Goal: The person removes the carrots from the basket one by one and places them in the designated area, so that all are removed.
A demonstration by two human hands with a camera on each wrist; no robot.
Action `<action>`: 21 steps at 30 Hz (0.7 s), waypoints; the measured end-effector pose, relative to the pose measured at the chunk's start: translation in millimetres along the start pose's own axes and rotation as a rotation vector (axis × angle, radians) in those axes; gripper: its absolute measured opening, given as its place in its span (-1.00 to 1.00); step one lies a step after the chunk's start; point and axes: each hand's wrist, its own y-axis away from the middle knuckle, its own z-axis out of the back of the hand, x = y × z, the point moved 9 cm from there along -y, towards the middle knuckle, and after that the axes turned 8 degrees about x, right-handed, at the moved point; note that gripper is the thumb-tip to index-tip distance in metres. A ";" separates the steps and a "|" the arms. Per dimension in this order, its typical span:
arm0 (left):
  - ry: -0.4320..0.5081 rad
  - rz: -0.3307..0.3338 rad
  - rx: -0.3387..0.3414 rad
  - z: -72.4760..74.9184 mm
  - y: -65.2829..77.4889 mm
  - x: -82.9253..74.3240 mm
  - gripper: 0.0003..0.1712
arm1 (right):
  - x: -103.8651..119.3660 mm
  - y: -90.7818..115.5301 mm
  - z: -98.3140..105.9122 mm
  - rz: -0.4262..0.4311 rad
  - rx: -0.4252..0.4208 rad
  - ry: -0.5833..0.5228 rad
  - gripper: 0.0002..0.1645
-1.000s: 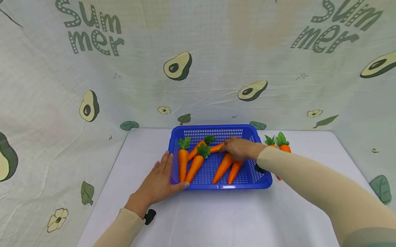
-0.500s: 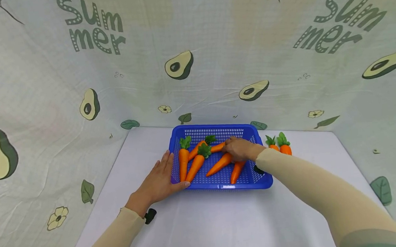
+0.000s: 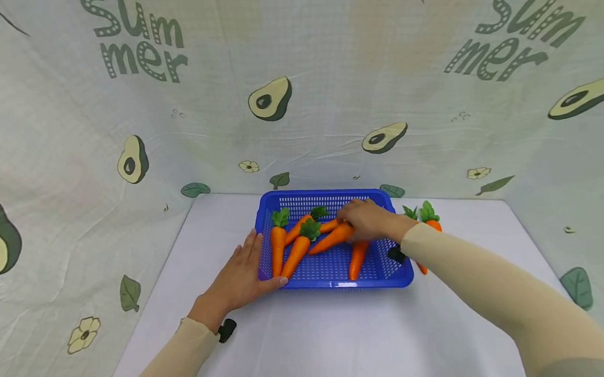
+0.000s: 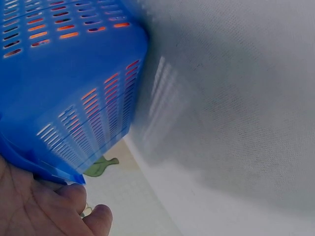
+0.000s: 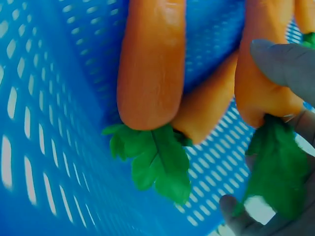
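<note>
A blue plastic basket with slotted walls holds several orange toy carrots with green tops. My left hand rests along its left rim, fingers straight, thumb over the front rim. Inside the basket my right hand grips one carrot by its thick end, the tip pointing left. In the right wrist view the thumb presses on that carrot just above its leaves. Another carrot lies under the right hand, its top hidden from the head view.
Two carrots lie left in the basket, an upright one and a slanted one. Behind them are two more, one partly covered by leaves. Outside, right of the basket, lie carrots partly hidden by the right sleeve. A printed cloth hangs behind the white table.
The gripped carrot has swung its tip left and risen towards the back with my right hand, apart from the carrot beside it. My left hand keeps its place on the rim.
</note>
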 end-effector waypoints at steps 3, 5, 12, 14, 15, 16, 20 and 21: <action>0.002 -0.002 -0.001 0.0 0.2 -0.1 0.46 | -1.3 5.5 4.9 -0.021 0.025 -0.082 -0.47; 0.002 -0.004 -0.002 0.2 0.4 -0.3 0.46 | -2.4 9.3 6.9 -0.035 0.044 -0.124 -0.45; 0.014 -0.002 0.005 1.0 1.6 -1.2 0.46 | -5.5 22.7 14.0 -0.068 0.026 -0.181 -0.42; 0.018 0.000 0.009 0.8 1.8 -1.3 0.46 | -5.4 26.5 17.2 -0.063 -0.008 -0.195 -0.46; 0.016 0.003 0.011 0.6 1.9 -1.2 0.46 | -5.6 28.3 18.7 -0.060 -0.025 -0.206 -0.48; 0.016 0.004 0.013 0.4 1.9 -1.2 0.46 | -5.7 30.3 20.2 -0.056 -0.039 -0.218 -0.49; 0.024 0.012 0.020 -0.6 1.9 -1.1 0.46 | -8.0 37.0 22.8 -0.061 -0.061 -0.300 -0.47; 0.026 0.014 0.022 -0.9 1.8 -1.0 0.47 | -9.0 38.3 23.4 -0.064 -0.065 -0.321 -0.48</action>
